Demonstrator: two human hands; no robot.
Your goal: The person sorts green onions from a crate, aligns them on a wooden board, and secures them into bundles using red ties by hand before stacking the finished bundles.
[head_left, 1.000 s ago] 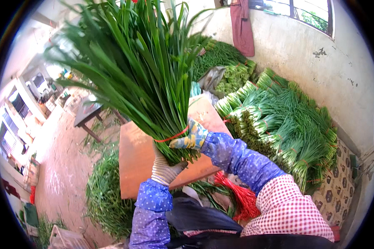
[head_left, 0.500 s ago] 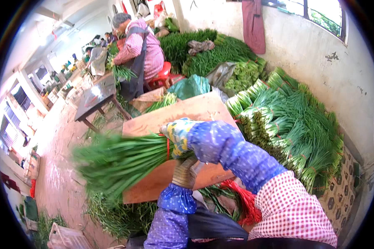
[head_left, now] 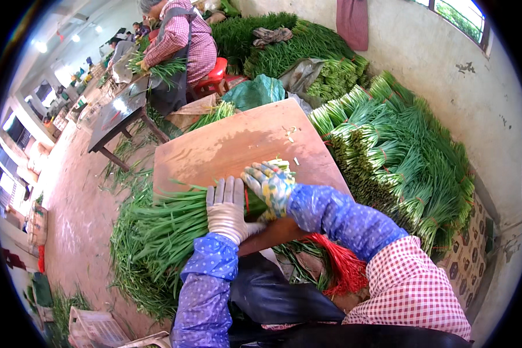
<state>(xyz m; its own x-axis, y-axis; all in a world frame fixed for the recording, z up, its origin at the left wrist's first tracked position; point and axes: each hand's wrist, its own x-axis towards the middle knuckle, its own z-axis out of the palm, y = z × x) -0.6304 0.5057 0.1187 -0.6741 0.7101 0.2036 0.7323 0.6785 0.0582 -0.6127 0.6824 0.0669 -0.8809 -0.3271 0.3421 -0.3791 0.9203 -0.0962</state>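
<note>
The bundle of green chives [head_left: 174, 223], upright a second ago, now lies flat across the worktop [head_left: 238, 145] near edge. Left hand [head_left: 226, 209] presses it, fingers flat; right hand [head_left: 269, 184] fingers grip its tied end.

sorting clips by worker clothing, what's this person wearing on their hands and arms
The left hand wears a plain whitish knit glove. The right hand wears a glove with a yellow, blue and green pattern. Both forearms are covered by blue sleeve guards with small white dots. Above the right one, a red-and-white checked shirt sleeve shows.
</note>
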